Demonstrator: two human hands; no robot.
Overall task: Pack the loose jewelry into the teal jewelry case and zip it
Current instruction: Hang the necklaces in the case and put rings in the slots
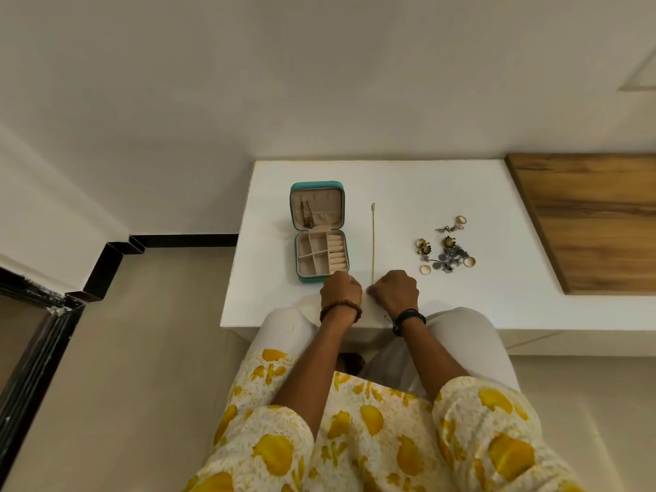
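Both hands, left hand [340,291] and right hand [394,290], pinch the chain's [373,243] near end; case [321,255] open, trays empty, pile [443,252] unpacked.

I see a white desk [479,278] set against a plain pale wall [248,83]. A brown wooden board [589,221] adjoins its right side. Beige floor [142,349] spreads at left, edged by black skirting [184,240] along the wall's foot.

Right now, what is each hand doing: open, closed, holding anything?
Left hand: curled closed beside the teal case; contents cannot be told.
Right hand: closed, fingertips at the near end of the gold chain.
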